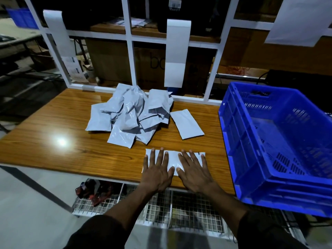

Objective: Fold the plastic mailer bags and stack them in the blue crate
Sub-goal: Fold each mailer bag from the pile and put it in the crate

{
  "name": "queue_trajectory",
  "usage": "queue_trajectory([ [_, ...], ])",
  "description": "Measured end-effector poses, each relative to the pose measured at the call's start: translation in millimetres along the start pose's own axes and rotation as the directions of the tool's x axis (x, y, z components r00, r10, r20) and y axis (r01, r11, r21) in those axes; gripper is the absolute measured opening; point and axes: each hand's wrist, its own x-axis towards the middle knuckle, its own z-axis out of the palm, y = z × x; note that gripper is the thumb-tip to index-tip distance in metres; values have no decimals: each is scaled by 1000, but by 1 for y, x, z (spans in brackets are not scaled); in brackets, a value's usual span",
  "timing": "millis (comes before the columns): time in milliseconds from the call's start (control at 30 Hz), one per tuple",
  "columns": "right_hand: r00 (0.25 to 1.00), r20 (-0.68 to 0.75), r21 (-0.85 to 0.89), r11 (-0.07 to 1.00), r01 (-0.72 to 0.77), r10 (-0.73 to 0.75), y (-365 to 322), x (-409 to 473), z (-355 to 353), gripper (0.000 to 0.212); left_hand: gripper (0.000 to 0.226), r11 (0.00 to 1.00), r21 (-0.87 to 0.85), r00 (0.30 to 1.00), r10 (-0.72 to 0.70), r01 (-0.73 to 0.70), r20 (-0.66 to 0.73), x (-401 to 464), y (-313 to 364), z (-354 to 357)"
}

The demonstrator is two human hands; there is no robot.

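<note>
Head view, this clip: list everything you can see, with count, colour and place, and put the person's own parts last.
wooden table: one, brown, fills the middle.
pile of mailer bags: one heap, count unclear, pale grey, table centre, far side.
single mailer bag: one, pale grey, flat, right of the pile.
mailer bag under the hands: one, pale grey, flat at the near edge.
blue crate: one, blue, right end of the table, nothing visible inside.
white frame: one, white, behind the table.
wire rack: one, white, below the table.
left hand: open, fingers spread, pressing the bag.
right hand: open, fingers spread, pressing the bag.
</note>
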Motion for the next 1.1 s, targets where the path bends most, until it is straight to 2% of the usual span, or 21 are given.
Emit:
queue_trajectory([
  [67,999,26,25,999,-28,28,-5,1,-4,68,69,998,-53,998,13,-16,-54,2,-3,-6],
  [133,998,-45,29,999,-36,37,-14,6,-9,74,76,996,-71,978,41,-57,-207,5,-9,-13],
  [200,997,-78,38,999,-5,8,-26,13,-11,76,78,987,-130,964,58,-94,-260,13,-16,-16],
  [300,999,-47,42,999,27,-25,-40,24,-8,73,71,980,-145,972,106,-139,-211,21,-25,-9],
  [433,997,-75,23,999,36,-34,-41,26,2,82,72,990,-40,976,129,-138,-176,20,-32,7],
  [600,995,-96,-11,1000,22,-23,-40,25,12,66,72,994,13,982,111,-110,-153,18,-31,8],
  [700,997,-70,20,999,40,-38,-39,25,8,71,75,993,19,985,117,-115,-129,19,-32,10],
  [833,999,-21,106,994,28,-26,-30,21,-6,60,84,996,18,994,83,-82,-74,18,-26,1],
  [933,992,-104,37,997,-71,75,-9,13,-4,68,69,995,77,994,75,-69,-75,19,-6,-6],
  [1000,989,-110,-11,995,-102,100,5,8,-1,78,75,990,67,989,130,-125,-74,22,15,-6],
  [1100,995,-76,17,998,-64,65,17,4,3,84,82,987,33,984,161,-159,-81,28,34,7],
])
